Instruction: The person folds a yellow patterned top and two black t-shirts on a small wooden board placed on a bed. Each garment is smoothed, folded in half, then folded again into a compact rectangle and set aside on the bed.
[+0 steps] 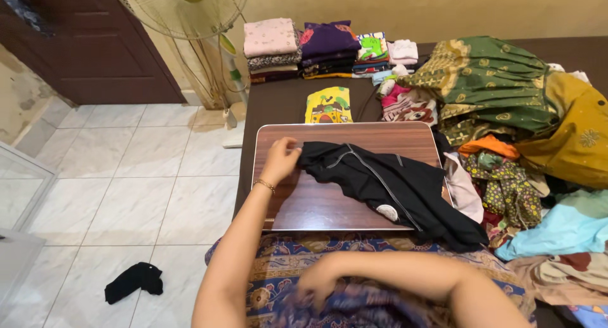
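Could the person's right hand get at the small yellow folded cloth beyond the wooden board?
Probably not easily: the right hand is down at the lap, with the wooden board and black garment between it and the yellow folded cloth.

The scene is taken by a single head-worn camera, angled steeply down and forward from just above the person's lap, so that the small wooden bench (354, 207) is seen close by, the bed (285, 103) with its folded stacks beyond it, and the tiled floor (126, 195) to the left.
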